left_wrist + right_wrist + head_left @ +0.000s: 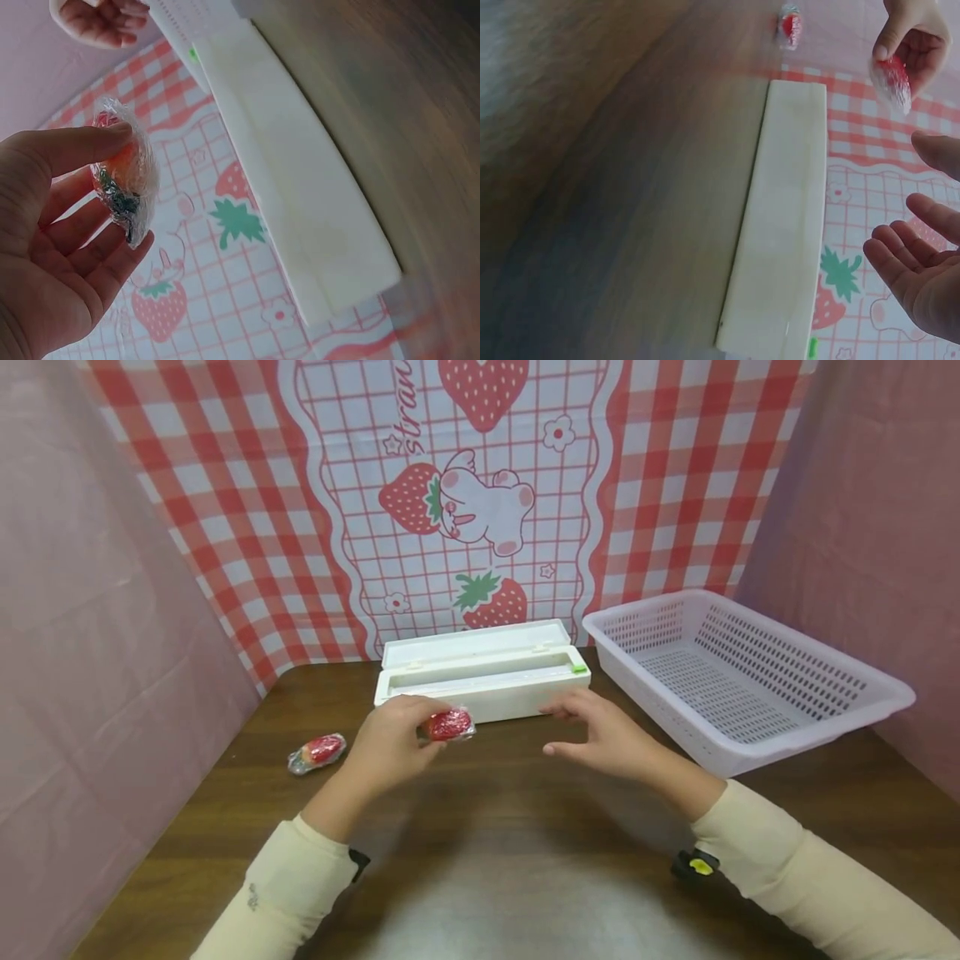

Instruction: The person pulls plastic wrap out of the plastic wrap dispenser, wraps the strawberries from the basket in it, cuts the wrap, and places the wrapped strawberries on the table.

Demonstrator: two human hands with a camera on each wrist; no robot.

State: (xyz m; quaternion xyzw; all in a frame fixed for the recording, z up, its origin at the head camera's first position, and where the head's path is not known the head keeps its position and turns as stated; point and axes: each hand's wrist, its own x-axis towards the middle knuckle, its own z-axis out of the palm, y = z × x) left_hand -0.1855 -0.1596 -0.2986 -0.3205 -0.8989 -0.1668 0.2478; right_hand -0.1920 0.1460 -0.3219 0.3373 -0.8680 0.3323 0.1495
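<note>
My left hand pinches a small red bundle wrapped in clear film, between thumb and fingers, above the table. In the left wrist view the bundle also shows orange and dark green under the film. The right hand holds nothing; its fingers are apart and loosely bent, near the right end of a long white cling film dispenser. That dispenser has its lid raised and a small green slider at its right end. A second film-wrapped red bundle lies on the table, left of my left hand.
A white perforated plastic basket stands at the right, close to the dispenser. Behind the brown wooden table hangs a red-checked strawberry cloth. Pink cloth hangs along both sides.
</note>
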